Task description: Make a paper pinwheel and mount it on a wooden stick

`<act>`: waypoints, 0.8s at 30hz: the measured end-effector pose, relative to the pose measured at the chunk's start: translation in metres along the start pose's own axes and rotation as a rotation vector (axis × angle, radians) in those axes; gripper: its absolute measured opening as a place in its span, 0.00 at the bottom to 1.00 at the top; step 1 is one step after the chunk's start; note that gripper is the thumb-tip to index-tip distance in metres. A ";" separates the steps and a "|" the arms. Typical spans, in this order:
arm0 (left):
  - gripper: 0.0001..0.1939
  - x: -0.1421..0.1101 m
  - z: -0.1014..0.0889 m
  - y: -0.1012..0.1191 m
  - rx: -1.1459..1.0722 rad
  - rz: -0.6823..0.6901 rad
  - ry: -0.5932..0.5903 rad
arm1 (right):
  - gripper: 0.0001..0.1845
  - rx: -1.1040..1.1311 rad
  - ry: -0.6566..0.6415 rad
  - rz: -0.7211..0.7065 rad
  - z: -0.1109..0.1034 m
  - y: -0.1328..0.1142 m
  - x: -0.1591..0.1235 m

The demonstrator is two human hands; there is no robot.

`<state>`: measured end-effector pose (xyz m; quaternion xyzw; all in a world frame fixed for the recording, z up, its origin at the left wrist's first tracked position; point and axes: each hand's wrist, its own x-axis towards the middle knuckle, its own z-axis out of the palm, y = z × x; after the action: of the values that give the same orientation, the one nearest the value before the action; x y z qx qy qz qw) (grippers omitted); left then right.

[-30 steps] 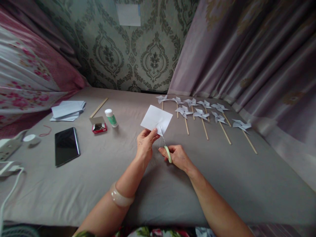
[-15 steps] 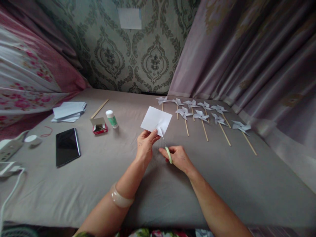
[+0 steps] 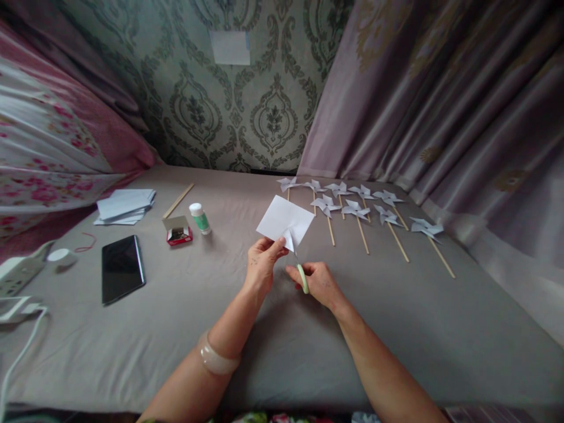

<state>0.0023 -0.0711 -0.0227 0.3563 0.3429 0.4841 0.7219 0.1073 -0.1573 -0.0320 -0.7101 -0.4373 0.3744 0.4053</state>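
A white square of paper (image 3: 284, 218) is pinched at its near corner by my left hand (image 3: 262, 259), thumb on top. My right hand (image 3: 318, 282) grips a pair of scissors (image 3: 303, 279) with pale green handles. The metal blades point away from me and meet the paper's near corner, beside my left thumb. A small flap of paper stands up there. How far apart the blades are is too small to tell. Both hands are above the grey cloth (image 3: 282, 352).
Several white paper pinwheels (image 3: 356, 210) on wooden sticks lie at the right. Toward the left are a glue bottle (image 3: 201, 219), a red box of small metal pieces (image 3: 178, 234), wooden sticks (image 3: 178, 200), stacked paper (image 3: 126, 205), a black phone (image 3: 122, 269) and a power strip (image 3: 20, 275).
The paper has turned slightly and shifted a little right in my left hand's grip. The scissors stay at its near corner. The whole view has tilted slightly upward.
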 end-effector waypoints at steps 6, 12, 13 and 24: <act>0.17 -0.001 0.001 -0.004 0.014 -0.010 -0.025 | 0.25 0.040 0.017 -0.016 0.000 0.000 0.000; 0.17 -0.001 0.001 -0.004 -0.009 -0.020 -0.024 | 0.24 0.051 0.033 -0.023 0.000 -0.004 -0.001; 0.17 -0.001 0.001 -0.003 -0.015 -0.023 -0.024 | 0.24 0.050 0.038 -0.024 0.000 -0.004 -0.001; 0.18 -0.001 0.002 0.001 -0.115 -0.108 -0.034 | 0.25 0.074 0.067 -0.001 0.001 -0.009 -0.002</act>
<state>0.0035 -0.0724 -0.0207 0.3035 0.3208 0.4571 0.7721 0.1028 -0.1560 -0.0238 -0.7066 -0.4096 0.3662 0.4460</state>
